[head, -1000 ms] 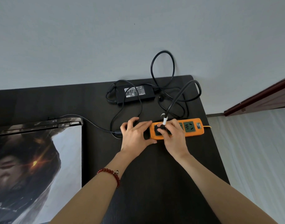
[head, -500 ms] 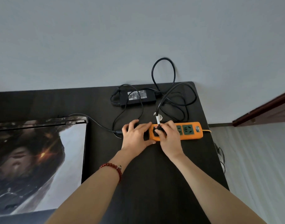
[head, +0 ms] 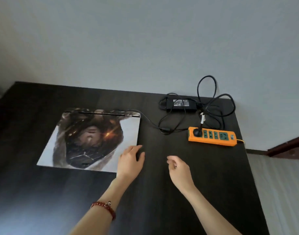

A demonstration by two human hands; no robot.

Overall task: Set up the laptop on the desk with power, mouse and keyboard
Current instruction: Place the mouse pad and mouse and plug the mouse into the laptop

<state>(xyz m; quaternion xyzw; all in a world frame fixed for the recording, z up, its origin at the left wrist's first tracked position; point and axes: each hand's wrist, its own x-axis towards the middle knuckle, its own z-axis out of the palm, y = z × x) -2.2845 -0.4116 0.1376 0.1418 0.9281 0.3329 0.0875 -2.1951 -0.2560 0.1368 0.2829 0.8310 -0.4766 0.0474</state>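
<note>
Orange power strip [head: 212, 136] lying at the right end of the dark counter [head: 162, 192], black plug [head: 197, 132] seated in its leftmost socket, so power looks connected. Black adapter brick [head: 181, 105] parked behind against the wall with cable [head: 150, 122] slack, trailing left into the rear right corner of the laptop [head: 92, 139]. Laptop closed, flat on the counter, picture-printed lid up. Left hand [head: 131, 161] hovering at the lid's near right corner, fingers [head: 136, 148] loosely spread and holding nothing, probably placed to lift the lid. Right hand [head: 178, 167] empty too, loosely curled above bare counter, well short of the strip. No mouse or keyboard in view, so those steps judged not yet done
</note>
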